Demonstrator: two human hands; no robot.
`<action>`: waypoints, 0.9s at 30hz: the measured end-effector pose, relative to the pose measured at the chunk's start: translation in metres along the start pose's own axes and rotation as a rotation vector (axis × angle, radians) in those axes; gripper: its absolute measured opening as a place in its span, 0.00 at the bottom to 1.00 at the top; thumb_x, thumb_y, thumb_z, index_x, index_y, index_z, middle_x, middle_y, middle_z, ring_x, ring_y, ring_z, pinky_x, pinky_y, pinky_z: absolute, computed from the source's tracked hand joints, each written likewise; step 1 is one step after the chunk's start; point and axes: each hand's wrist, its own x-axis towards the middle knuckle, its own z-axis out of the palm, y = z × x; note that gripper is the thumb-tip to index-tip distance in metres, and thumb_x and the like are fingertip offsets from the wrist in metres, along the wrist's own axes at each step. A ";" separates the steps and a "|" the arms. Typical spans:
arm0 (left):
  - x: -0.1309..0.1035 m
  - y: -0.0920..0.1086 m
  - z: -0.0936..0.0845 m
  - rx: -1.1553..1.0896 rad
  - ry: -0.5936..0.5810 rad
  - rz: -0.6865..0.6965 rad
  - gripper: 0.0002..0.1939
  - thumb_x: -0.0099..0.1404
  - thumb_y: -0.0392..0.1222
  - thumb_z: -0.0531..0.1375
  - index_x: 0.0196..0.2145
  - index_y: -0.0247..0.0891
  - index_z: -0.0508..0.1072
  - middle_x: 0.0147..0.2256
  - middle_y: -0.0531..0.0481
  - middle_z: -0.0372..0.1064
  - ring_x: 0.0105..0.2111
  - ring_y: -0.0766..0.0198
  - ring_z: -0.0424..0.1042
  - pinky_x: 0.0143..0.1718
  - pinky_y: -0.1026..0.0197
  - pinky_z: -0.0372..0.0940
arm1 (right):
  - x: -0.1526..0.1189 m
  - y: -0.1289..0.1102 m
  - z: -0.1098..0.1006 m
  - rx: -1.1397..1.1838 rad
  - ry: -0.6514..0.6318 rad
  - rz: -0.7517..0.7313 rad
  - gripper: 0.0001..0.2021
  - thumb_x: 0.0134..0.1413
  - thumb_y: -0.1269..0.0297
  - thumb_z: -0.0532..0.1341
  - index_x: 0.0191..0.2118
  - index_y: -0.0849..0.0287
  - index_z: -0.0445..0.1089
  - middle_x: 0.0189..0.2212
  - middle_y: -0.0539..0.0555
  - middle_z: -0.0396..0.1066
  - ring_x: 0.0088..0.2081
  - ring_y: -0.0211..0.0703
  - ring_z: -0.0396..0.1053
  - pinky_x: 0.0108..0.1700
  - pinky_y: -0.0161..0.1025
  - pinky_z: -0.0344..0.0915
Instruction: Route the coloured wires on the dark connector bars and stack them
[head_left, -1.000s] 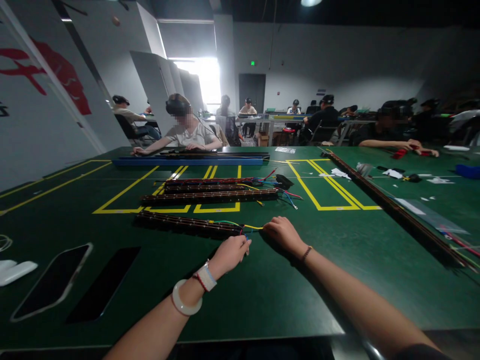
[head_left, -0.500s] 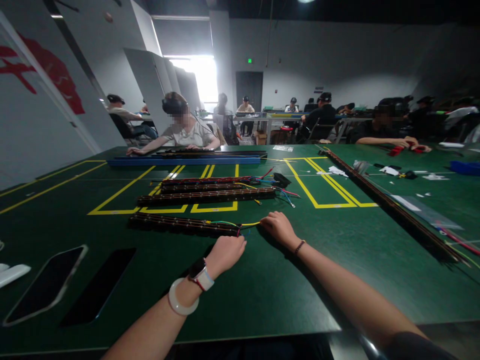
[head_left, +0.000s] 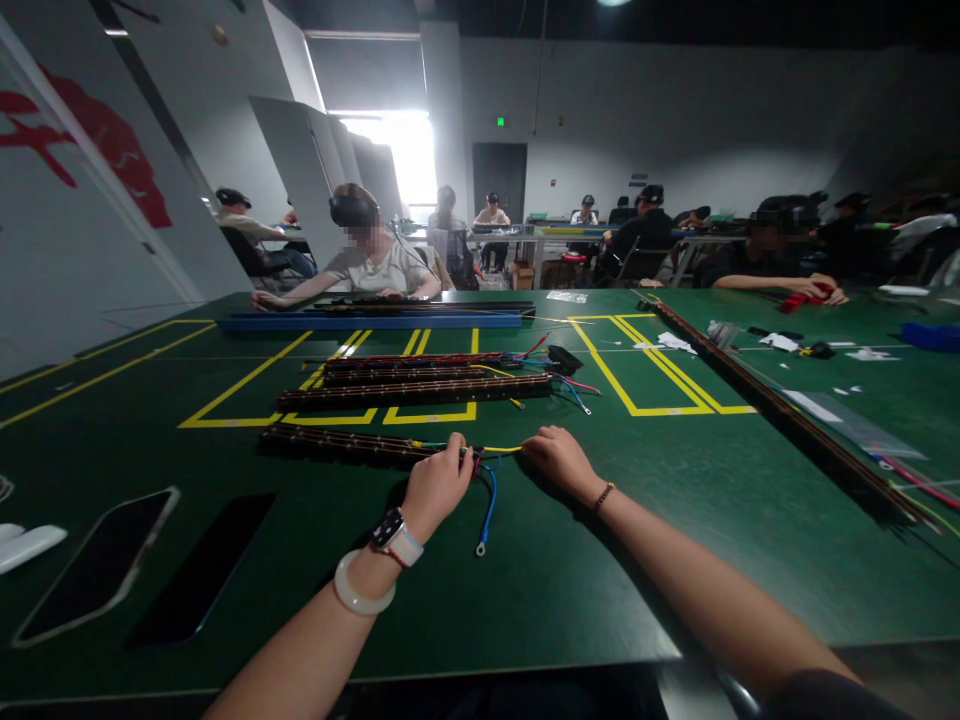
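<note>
1. A long, dark bar-shaped assembly with coppery strips (head_left: 337, 442) is laid on the green-topped bench (head_left: 600, 600), beyond and to the left of the hands, its long axis running left to right, the right end angled slightly nearer the wearer.
2. That right end is partly covered by the left hand (head_left: 439, 487), the nearer of the two; its fingers are bent over the wires there, though whether anything is gripped cannot be told.
3. A slim yellow insulated wire (head_left: 501, 449) is stretched rightward from the same end, its far tip apparently pinched by the right hand (head_left: 561, 464). The hands are held apart, the wire spanning the gap.
4. A blue insulated wire with a metal ring terminal (head_left: 491, 505) is seen curving toward the wearer, its terminal held by neither hand.
5. Farther back, similar dark bars (head_left: 416, 394) are set side by side across yellow tape outlines (head_left: 435, 419).
</note>
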 end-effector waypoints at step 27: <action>-0.013 0.010 0.011 0.073 0.028 0.697 0.14 0.68 0.38 0.52 0.47 0.42 0.74 0.55 0.48 0.66 0.54 0.54 0.60 0.56 0.48 0.54 | -0.001 -0.001 -0.001 0.024 -0.061 0.016 0.07 0.60 0.64 0.61 0.37 0.57 0.77 0.29 0.53 0.70 0.33 0.40 0.64 0.35 0.36 0.53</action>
